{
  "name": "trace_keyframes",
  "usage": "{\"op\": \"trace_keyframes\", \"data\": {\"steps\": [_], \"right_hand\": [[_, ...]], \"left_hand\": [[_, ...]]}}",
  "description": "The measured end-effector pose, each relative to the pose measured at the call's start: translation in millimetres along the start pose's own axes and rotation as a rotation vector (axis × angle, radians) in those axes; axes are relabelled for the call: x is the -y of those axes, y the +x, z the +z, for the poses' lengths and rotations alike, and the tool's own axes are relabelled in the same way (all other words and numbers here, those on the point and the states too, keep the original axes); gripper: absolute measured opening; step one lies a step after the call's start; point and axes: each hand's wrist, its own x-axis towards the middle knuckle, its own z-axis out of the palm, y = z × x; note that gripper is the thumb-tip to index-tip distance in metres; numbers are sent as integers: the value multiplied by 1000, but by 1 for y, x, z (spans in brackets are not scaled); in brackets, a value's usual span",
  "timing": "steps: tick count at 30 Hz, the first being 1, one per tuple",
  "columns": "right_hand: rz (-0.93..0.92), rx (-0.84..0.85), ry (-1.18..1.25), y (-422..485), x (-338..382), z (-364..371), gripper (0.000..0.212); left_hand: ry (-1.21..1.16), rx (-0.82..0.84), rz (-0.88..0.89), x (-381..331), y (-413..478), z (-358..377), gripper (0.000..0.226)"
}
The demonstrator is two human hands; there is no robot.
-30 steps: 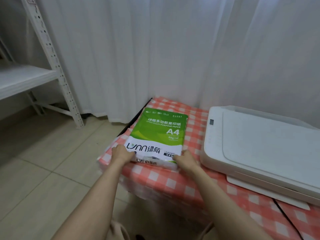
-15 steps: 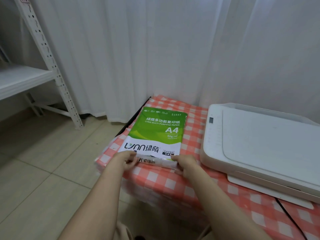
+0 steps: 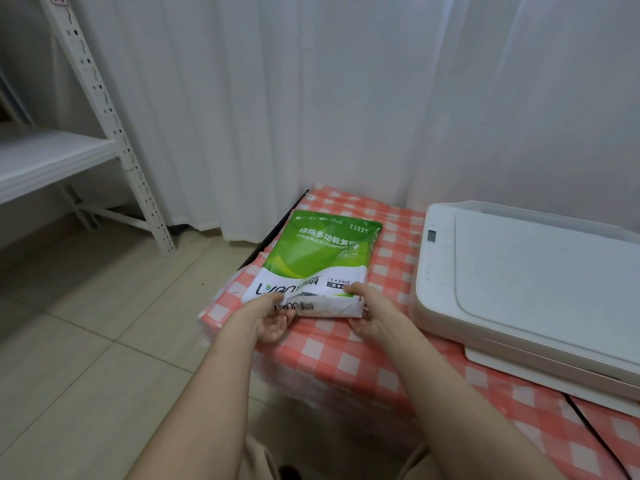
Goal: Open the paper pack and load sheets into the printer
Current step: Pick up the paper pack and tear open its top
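Green-and-white pack [image 3: 322, 258] lies on the checked bench [image 3: 346, 362] beside the printer [image 3: 526, 282]; left hand [image 3: 268, 315] and right hand [image 3: 372, 311] have fingers clamped on its near end.

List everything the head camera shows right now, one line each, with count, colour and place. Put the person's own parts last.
paper pack: one, green and white, on the table's left end, near end lifted and its wrapper crumpled
printer: one, white, lid closed, on the table right of the pack
tablecloth: one, red and white check, covering the table
cable: one, black, running over the cloth below the printer
curtain: one, white, behind the table
shelf rack: one, white metal, far left
floor: beige tiles, left of the table
left hand: one, at the pack's near left corner
right hand: one, grip on the pack's near right corner
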Motion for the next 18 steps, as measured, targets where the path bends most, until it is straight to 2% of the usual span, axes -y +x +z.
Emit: {"op": "trace_keyframes", "data": {"steps": [3,5,9,14,18], "right_hand": [[-45,19,-27,1,-8,7,41],[-91,28,-44,4,-9,9,48],[-235,98,-91,-1,-3,13,43],[-372,223,-136,-20,-1,26,28],[-455,319,-188,-39,0,34,30]], "left_hand": [[17,0,0,2,-2,1,32],[-17,10,19,2,-3,3,26],[-192,16,143,-4,-4,5,10],[-532,81,215,-6,-13,6,14],[-797,135,326,-5,-21,6,13]]}}
